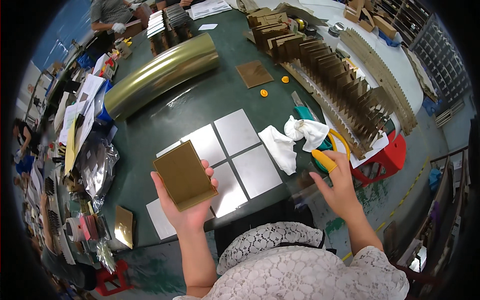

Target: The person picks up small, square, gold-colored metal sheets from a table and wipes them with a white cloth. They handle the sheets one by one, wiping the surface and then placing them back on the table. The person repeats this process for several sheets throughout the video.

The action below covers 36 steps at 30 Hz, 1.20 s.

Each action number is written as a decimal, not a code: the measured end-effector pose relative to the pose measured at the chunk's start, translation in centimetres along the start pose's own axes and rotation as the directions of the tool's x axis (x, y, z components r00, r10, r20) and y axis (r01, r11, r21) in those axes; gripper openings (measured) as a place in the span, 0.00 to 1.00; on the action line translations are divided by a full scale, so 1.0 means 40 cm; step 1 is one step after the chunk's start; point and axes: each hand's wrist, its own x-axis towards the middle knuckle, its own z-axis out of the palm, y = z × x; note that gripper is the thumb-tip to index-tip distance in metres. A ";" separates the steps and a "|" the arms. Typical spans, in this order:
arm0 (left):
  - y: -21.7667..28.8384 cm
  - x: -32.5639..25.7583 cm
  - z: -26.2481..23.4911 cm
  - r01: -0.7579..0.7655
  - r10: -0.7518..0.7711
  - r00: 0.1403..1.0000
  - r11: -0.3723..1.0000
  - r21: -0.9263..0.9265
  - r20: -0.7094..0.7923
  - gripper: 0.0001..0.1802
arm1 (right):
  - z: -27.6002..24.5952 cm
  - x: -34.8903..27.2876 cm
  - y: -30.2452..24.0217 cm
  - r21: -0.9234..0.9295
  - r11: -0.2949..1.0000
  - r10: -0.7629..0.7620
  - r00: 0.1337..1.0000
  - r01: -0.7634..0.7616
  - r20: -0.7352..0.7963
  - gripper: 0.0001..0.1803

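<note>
Tray: brown, shallow, in left hand [194,212], lifted over the plates [258,170]; tray [182,175] has its open side up, so the inside faces the wearer.
Left fingers: closed round the tray, thumb on one edge, fingertips curled over the opposite edge; palm underneath looks to take the weight.
Right hand [342,187]: thumb and index spread with a gap, nothing clearly gripped; a blurred patch beside the thumb, can't tell what.
Yellow cot [325,161]: on right index, probably for grip or clean contact.
Yellow loop handle [345,143]: just beside that index, within easy reach; contact unclear.
Plates: flat on the table [145,145], narrow gaps between, likely so edges don't rub.
Cloths [279,150]: bunched beside the plates, handy for the right side.
Panels [325,62]: upright in a row, apparently spaced so faces stay apart.
</note>
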 end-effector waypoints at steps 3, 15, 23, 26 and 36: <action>-0.004 -0.010 0.006 0.037 -0.035 0.998 0.998 0.042 -0.044 0.37 | 0.020 0.062 -0.019 -0.001 0.998 -0.069 0.995 0.069 -0.067 0.17; 0.033 -0.055 -0.023 0.054 -0.052 0.992 0.998 0.015 -0.113 0.40 | 0.195 0.167 -0.081 -0.404 0.906 -0.071 0.985 0.129 0.155 0.12; 0.047 -0.058 -0.027 0.064 -0.063 0.992 0.998 0.010 -0.106 0.43 | 0.173 0.198 -0.025 -0.351 0.923 -0.130 0.985 0.161 0.110 0.05; 0.044 -0.063 -0.028 0.085 -0.083 0.991 0.996 0.007 -0.101 0.44 | 0.107 0.219 -0.080 0.241 0.955 0.147 0.982 -0.173 0.122 0.10; -0.016 -0.072 -0.013 0.240 -0.231 0.968 0.965 -0.105 0.097 0.48 | 0.108 0.160 -0.132 0.777 0.152 0.248 0.785 -0.610 0.568 0.17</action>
